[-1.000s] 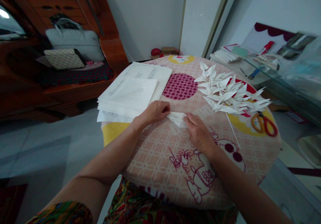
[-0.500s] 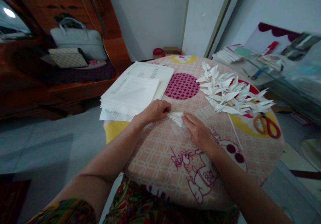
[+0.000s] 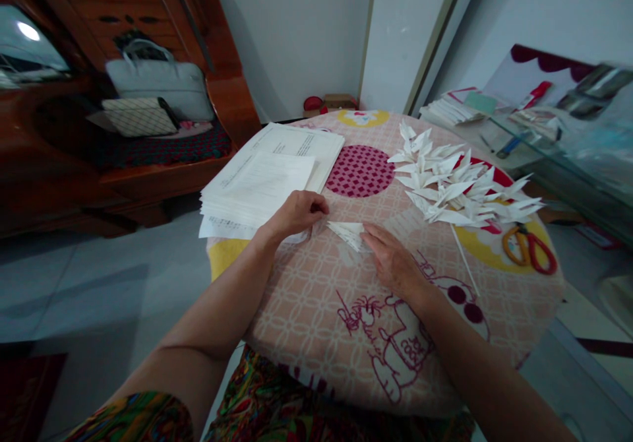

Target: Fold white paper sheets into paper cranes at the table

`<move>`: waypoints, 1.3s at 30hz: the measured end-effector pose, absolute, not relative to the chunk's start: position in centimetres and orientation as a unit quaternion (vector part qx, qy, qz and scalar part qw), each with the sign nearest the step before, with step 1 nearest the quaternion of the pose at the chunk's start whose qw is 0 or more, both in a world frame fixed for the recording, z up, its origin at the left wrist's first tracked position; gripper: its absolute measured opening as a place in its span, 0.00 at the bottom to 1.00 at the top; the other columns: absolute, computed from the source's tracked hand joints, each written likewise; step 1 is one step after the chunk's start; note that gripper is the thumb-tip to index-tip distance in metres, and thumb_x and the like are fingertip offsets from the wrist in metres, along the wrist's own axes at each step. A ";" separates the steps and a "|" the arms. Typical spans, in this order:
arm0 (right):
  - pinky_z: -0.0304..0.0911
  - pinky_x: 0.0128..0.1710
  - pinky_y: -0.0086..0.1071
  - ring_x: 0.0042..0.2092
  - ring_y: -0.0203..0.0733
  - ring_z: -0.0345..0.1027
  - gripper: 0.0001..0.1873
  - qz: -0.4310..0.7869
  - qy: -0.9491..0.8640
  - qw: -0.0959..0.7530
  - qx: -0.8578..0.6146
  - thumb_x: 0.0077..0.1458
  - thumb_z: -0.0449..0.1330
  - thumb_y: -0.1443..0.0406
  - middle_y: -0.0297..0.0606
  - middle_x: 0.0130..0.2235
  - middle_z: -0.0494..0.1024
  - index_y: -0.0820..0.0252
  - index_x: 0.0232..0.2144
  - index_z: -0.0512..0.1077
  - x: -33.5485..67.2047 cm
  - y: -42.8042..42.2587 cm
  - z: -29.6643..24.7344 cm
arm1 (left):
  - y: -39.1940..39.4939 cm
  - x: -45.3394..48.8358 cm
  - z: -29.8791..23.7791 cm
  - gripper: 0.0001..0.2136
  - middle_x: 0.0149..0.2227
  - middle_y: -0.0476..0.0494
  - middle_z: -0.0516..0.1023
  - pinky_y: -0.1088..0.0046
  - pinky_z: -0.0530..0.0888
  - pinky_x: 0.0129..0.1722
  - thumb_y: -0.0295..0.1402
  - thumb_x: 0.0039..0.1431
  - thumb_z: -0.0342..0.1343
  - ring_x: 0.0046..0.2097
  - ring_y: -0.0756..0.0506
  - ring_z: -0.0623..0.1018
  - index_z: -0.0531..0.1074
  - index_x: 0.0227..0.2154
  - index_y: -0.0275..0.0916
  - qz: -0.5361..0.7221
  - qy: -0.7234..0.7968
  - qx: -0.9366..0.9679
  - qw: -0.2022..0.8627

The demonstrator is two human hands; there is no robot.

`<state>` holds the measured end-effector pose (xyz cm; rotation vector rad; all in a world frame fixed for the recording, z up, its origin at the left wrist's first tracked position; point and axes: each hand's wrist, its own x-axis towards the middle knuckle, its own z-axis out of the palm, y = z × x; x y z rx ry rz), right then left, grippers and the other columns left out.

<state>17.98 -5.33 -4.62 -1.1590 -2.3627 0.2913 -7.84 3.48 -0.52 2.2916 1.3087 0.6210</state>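
Note:
My right hand (image 3: 394, 262) grips the right end of a small folded white paper (image 3: 349, 234), its fingers closed along the edge. The paper is a narrow pointed shape lying low over the tablecloth, its tip toward the left. My left hand (image 3: 301, 212) is just left of that tip, with a gap between them. Its fingers are curled in and I see nothing in them. Beside my left hand lies a stack of printed paper sheets (image 3: 301, 142), with smaller white sheets (image 3: 270, 181) on top.
A heap of folded white paper pieces (image 3: 459, 181) covers the table's right side. Scissors (image 3: 531, 249) with orange and red handles lie near the right edge, by a thin white stick (image 3: 465, 260). A glass-topped table (image 3: 568, 165) stands at right, a wooden bench (image 3: 163, 171) at left.
My left hand has let go of the folded paper's tip and moved slightly left and up. My right hand stays on the paper.

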 end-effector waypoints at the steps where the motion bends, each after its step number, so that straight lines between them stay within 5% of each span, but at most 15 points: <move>1: 0.59 0.64 0.51 0.66 0.51 0.58 0.28 0.109 -0.865 0.247 -0.423 0.53 0.46 0.78 0.58 0.62 0.67 0.71 0.56 0.70 18.0 -5.3 -4.6 | 3.5 -7.9 -0.5 0.10 0.27 0.47 0.80 0.78 0.69 0.30 0.23 0.49 0.54 0.27 0.51 0.75 0.80 0.30 0.34 0.236 0.476 0.820 0.215; 9: 0.59 0.64 0.52 0.66 0.51 0.59 0.29 0.126 -0.864 0.263 -0.411 0.52 0.48 0.78 0.54 0.63 0.67 0.66 0.55 0.71 18.4 -5.0 -5.0 | 2.8 -5.9 -1.2 0.10 0.37 0.43 0.82 0.74 0.74 0.39 0.28 0.57 0.54 0.36 0.49 0.79 0.80 0.38 0.35 0.309 0.413 0.821 0.244; 14: 0.60 0.63 0.50 0.64 0.50 0.62 0.29 0.110 -0.861 0.272 -0.416 0.49 0.49 0.79 0.50 0.61 0.71 0.63 0.52 0.73 18.5 -4.9 -5.5 | 2.2 -4.3 -2.1 0.13 0.46 0.37 0.80 0.64 0.73 0.51 0.31 0.62 0.56 0.48 0.43 0.77 0.77 0.47 0.34 0.239 0.302 0.901 0.200; 21: 0.65 0.60 0.49 0.59 0.50 0.69 0.26 0.096 -0.851 0.299 -0.422 0.51 0.52 0.77 0.46 0.55 0.77 0.59 0.48 0.77 18.8 -5.1 -5.6 | 1.5 -3.9 -2.2 0.13 0.46 0.36 0.79 0.64 0.73 0.51 0.30 0.67 0.51 0.48 0.43 0.76 0.77 0.49 0.36 0.185 0.276 0.932 0.146; 33: 0.71 0.42 0.38 0.39 0.46 0.77 0.12 0.154 -0.798 0.332 -0.480 0.50 0.58 0.73 0.43 0.35 0.83 0.59 0.27 0.81 22.0 -4.5 -3.0 | 1.1 -3.7 -2.9 0.13 0.48 0.38 0.79 0.66 0.74 0.51 0.25 0.65 0.50 0.50 0.44 0.76 0.78 0.46 0.38 0.211 0.237 0.941 0.120; 39: 0.67 0.28 0.30 0.28 0.40 0.74 0.08 0.279 -0.706 0.358 -0.544 0.47 0.60 0.69 0.37 0.28 0.82 0.61 0.30 0.79 23.3 -4.3 -2.4 | 1.0 -3.7 -2.7 0.18 0.50 0.37 0.78 0.63 0.73 0.54 0.22 0.62 0.51 0.52 0.43 0.76 0.76 0.51 0.40 0.189 0.231 0.946 0.124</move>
